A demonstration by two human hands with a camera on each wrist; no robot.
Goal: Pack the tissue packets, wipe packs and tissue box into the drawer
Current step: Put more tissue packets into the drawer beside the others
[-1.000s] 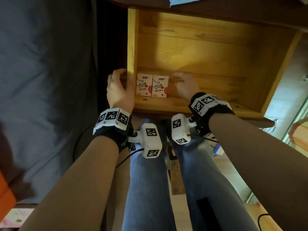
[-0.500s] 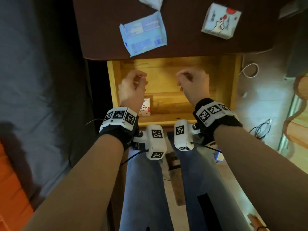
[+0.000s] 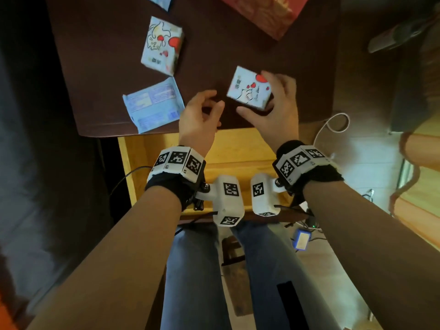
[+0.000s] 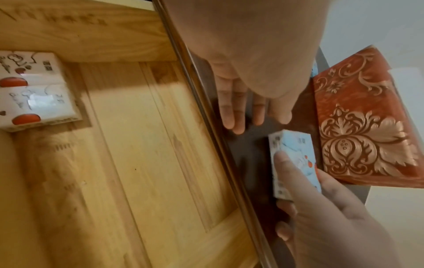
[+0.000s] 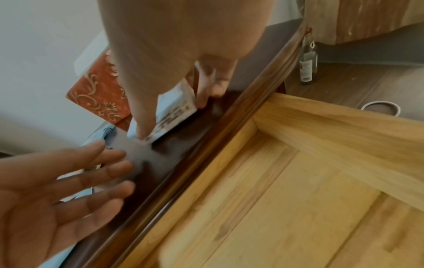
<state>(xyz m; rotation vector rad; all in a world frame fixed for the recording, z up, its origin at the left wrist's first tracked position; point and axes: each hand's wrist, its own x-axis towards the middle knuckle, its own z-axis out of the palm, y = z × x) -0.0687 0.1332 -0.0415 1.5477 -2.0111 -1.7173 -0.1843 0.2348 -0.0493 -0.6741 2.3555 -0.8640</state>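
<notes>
Nearest you: the drawer (image 3: 238,148) is pulled out under the dark tabletop (image 3: 238,44), pale wood. Left wrist view shows two tissue packets (image 4: 34,88) lying side by side in one corner of it, touching each other; rest of the floor is bare wood.

Your left hand (image 3: 200,120) hangs over the tabletop's front edge, fingers loose and spread, gripping nothing. Just apart from the packet your right hand has.

Your right hand (image 3: 276,108) has a tissue packet (image 3: 250,88) pinched, thumb on the near edge, fingers curled over the far side. Packet is tilted; can't tell if it's clear of the tabletop.

Left of your hands: a pale blue wipe pack (image 3: 153,106) flat at the front edge. Beyond it, another tissue packet (image 3: 162,45) on the tabletop, well apart from the one you're gripping.

Far edge: red tissue box (image 3: 264,10) with gold scrollwork, behind your right hand's packet. A corner of another pale blue pack (image 3: 159,0) is cut off at the top of the head view.
</notes>
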